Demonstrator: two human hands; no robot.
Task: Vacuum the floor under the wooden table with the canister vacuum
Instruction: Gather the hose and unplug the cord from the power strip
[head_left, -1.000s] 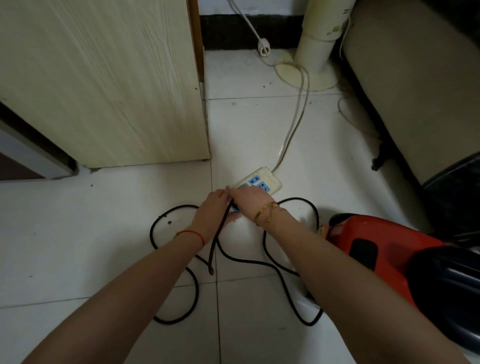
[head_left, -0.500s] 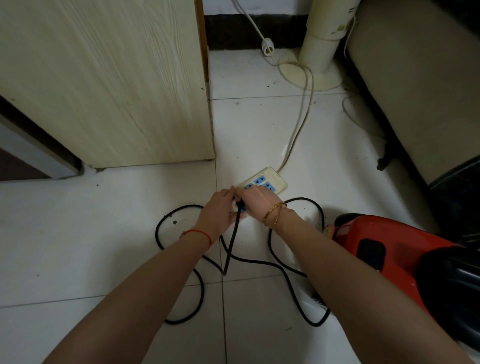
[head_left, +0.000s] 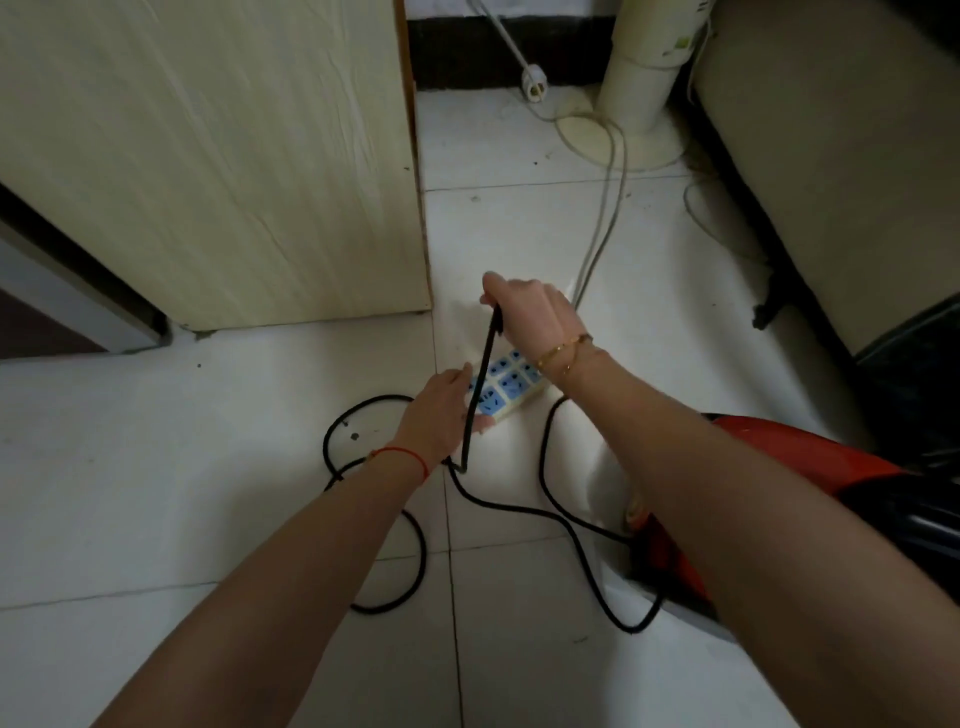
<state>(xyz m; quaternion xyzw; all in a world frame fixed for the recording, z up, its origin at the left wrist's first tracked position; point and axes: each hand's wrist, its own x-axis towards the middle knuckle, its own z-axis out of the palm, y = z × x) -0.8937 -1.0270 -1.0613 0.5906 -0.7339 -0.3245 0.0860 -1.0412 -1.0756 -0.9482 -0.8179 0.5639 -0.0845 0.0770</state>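
Head view looks down at the floor, where a white power strip (head_left: 506, 384) with blue sockets lies; every place below is given from that strip. Just beyond it and raised above it, the right hand (head_left: 532, 317) is clamped on the plug end of the black power cord (head_left: 480, 387), fingers curled round it; the plug itself is hidden inside the grip, so its prongs cannot be made out. From that hand the cord runs taut and nearly straight back toward the person, crossing over the strip's near-left end. There the left hand (head_left: 441, 410) rests against the strip's near-left edge, fingers fairly straight, apparently steadying it; whether it also touches the cord I cannot tell.

Past the left hand the cord drops to the floor and loops in wide coils on the near-left of the strip, then trails to the red canister vacuum (head_left: 779, 499), which sits to the near-right, partly hidden by the right forearm. The pale wooden panel (head_left: 218, 156) stands to the far left.

Judging by this, the plug is out of the strip. The strip's long axis runs from near-left to far-right, with the sockets facing up, directly beneath and slightly nearer than the right hand, which is the nearer hand to the free sockets.
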